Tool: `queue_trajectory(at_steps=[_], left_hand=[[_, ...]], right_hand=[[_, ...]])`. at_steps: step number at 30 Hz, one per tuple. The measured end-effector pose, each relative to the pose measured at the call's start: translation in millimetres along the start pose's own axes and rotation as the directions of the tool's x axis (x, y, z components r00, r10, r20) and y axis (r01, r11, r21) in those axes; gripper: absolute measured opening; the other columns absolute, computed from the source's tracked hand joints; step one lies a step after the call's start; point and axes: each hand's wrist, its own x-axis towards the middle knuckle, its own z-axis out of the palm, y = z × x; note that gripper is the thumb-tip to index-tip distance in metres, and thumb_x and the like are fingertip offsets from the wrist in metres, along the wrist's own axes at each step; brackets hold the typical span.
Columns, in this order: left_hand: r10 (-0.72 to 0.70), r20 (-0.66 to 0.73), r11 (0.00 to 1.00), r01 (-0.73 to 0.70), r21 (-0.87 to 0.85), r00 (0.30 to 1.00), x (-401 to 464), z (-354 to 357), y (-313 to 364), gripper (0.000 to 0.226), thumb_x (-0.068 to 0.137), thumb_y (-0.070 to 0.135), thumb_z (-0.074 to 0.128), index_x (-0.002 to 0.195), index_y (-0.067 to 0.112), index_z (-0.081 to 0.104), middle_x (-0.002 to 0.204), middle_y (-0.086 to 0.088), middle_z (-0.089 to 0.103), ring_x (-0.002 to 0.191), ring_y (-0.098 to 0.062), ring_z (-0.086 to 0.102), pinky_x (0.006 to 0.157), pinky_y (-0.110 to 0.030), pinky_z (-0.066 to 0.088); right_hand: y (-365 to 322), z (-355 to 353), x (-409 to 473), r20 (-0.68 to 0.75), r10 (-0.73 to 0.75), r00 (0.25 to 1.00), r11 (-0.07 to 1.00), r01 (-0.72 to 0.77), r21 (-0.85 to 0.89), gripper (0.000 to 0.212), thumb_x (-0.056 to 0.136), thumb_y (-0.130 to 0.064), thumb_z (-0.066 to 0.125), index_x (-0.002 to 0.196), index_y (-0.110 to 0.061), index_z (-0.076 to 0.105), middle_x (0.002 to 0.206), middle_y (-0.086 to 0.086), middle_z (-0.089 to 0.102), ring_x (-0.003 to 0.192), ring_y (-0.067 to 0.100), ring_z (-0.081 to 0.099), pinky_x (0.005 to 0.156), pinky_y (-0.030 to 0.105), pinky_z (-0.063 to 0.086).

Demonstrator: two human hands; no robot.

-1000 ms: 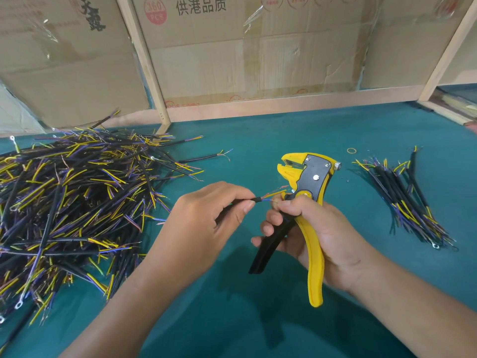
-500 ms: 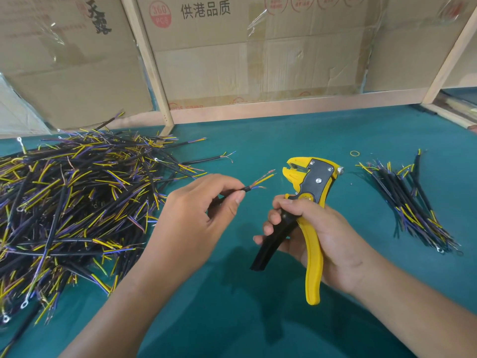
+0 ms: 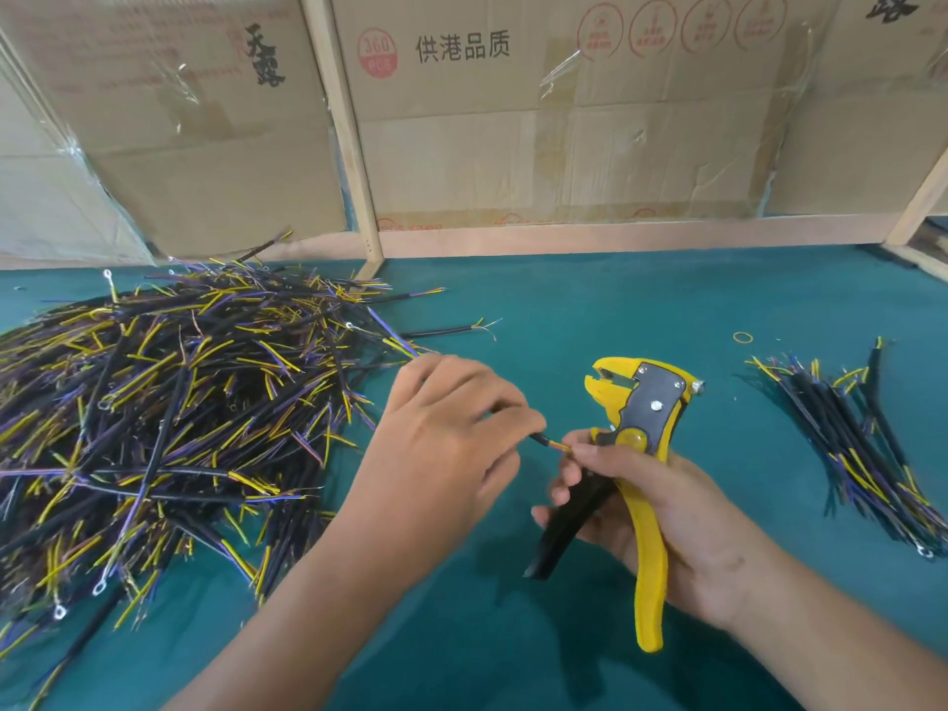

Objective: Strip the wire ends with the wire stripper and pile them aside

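My left hand [image 3: 451, 443] pinches a short black wire [image 3: 544, 441] whose yellow and purple inner strands stick out to the right. My right hand [image 3: 662, 510] grips the yellow and black wire stripper [image 3: 638, 433] by its handles, jaws pointing up and left. The tips of my right thumb and forefinger touch the wire's bare strands just below the stripper's pivot. A big heap of black, yellow and purple wires [image 3: 169, 418] covers the left of the teal table [image 3: 564, 310]. A smaller pile of wires [image 3: 851, 443] lies at the right.
Cardboard boxes [image 3: 564, 120] and a wooden frame [image 3: 349, 136] close off the back of the table. A small yellow rubber band [image 3: 743, 337] lies near the right pile. One loose wire [image 3: 446, 331] sticks out from the heap toward the middle.
My left hand has brought the wire's end down and right, from beside the stripper's jaws to the fingertips of my right hand. The stripper has stayed nearly in place.
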Motion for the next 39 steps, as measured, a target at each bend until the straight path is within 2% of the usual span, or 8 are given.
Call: queue_trajectory(at_steps=[4,7,10,12,16,19,21,39], left_hand=[[-0.142,-0.238,0.983,0.165,0.08,0.961,2,-5,-1,0.034,0.079,0.013,0.073,0.113,0.017,0.068,0.124,-0.002,0.061,0.118,-0.023,0.055,0.106,-0.036,0.033],[-0.542,-0.389,0.84,0.457,-0.294,0.745,4,-15,-9,0.026,0.08,0.028,0.074,0.097,0.031,0.055,0.1,0.007,0.06,0.091,-0.014,0.057,0.085,-0.025,0.043],[-0.865,0.034,0.322,0.605,-0.728,0.501,8,-14,-17,0.03,0.079,0.044,0.078,0.088,0.023,0.059,0.086,-0.004,0.067,0.067,-0.011,0.057,0.062,-0.032,0.046],[-0.823,0.269,0.094,0.587,-0.804,0.501,8,-9,-14,0.026,0.085,0.038,0.074,0.09,0.015,0.064,0.091,-0.008,0.072,0.069,-0.013,0.061,0.056,-0.029,0.049],[-0.839,0.152,0.145,0.484,-0.863,0.523,5,-3,-12,0.015,0.089,0.015,0.072,0.079,0.014,0.06,0.071,-0.003,0.062,0.063,-0.015,0.059,0.056,-0.025,0.053],[-0.828,0.382,-0.139,0.51,-0.849,0.411,5,-1,-12,0.021,0.092,0.022,0.069,0.08,0.01,0.057,0.066,-0.002,0.058,0.059,-0.018,0.059,0.054,-0.027,0.054],[-0.744,0.493,-0.255,0.489,-0.834,0.452,5,-1,-10,0.019,0.093,0.025,0.064,0.092,0.007,0.061,0.084,-0.008,0.068,0.072,-0.021,0.066,0.061,-0.029,0.057],[-0.604,-0.162,0.626,0.339,-0.702,0.78,6,-21,-11,0.009,0.101,0.023,0.053,0.103,0.03,0.047,0.077,0.003,0.07,0.058,-0.009,0.053,0.059,-0.02,0.042]], right_hand=[[0,1,0,0.003,0.021,1.0,0.993,-0.021,0.115,0.011,0.071,-0.006,0.078,0.082,-0.005,0.075,0.073,0.013,0.057,0.064,0.027,0.061,0.074,0.048,0.059],[-1,1,1,-0.016,0.032,0.999,0.979,-0.028,0.201,0.008,0.072,-0.011,0.076,0.079,-0.007,0.075,0.074,0.012,0.058,0.064,0.026,0.061,0.077,0.048,0.059],[-1,1,2,-0.027,0.027,0.999,0.98,-0.021,0.196,0.006,0.075,-0.011,0.074,0.078,-0.007,0.076,0.074,0.011,0.058,0.064,0.026,0.061,0.078,0.048,0.058],[1,1,2,-0.017,0.031,0.999,0.982,-0.027,0.189,0.006,0.079,-0.011,0.072,0.078,-0.007,0.075,0.074,0.011,0.058,0.065,0.027,0.061,0.078,0.048,0.058],[2,1,2,0.001,0.009,1.0,0.976,-0.009,0.217,0.005,0.08,-0.01,0.072,0.081,-0.006,0.074,0.075,0.011,0.058,0.065,0.027,0.062,0.079,0.049,0.057],[0,1,2,0.011,-0.027,1.0,0.967,0.023,0.254,0.004,0.076,-0.006,0.077,0.079,-0.006,0.075,0.074,0.01,0.058,0.066,0.027,0.063,0.077,0.049,0.058],[-1,1,2,0.018,-0.011,1.0,0.97,0.006,0.244,0.007,0.074,-0.009,0.076,0.08,-0.006,0.075,0.075,0.011,0.059,0.066,0.027,0.063,0.077,0.049,0.058],[4,-7,2,0.084,0.231,0.969,0.972,-0.233,0.015,0.06,0.062,-0.03,0.092,0.108,0.004,0.072,0.078,0.016,0.06,0.067,0.03,0.061,0.077,0.049,0.057]])
